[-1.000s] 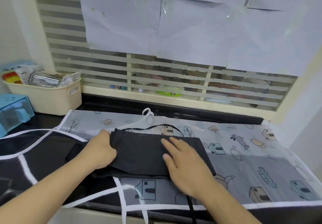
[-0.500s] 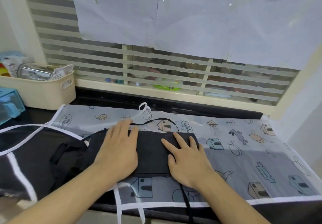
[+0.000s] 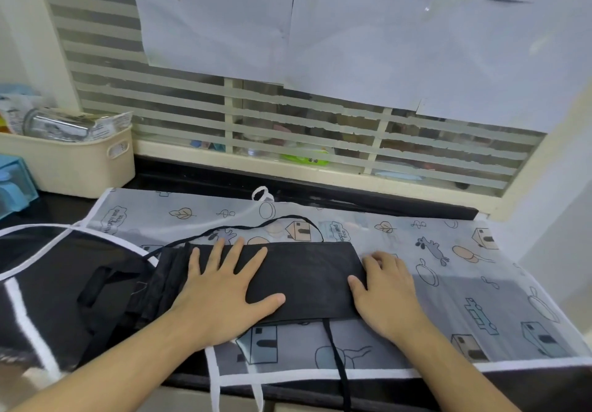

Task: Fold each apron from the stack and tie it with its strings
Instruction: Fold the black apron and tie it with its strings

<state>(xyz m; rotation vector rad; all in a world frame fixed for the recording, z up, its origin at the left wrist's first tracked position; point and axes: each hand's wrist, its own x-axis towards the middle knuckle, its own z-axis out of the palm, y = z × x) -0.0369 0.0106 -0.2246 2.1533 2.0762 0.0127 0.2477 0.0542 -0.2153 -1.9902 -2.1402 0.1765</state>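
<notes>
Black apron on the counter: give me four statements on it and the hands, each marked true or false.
1. The left hand lies flat with spread fingers on the folded black apron. True.
2. The right hand holds a pair of scissors. False: it holds no tool and sits at the apron's right end.
3. A black string hangs from the apron over the counter edge. True.
4. The black apron lies inside the cream basket. False: it lies on a printed translucent apron.

Cream basket (image 3: 80, 168) w/ packets, blue box (image 3: 14, 184)
</notes>
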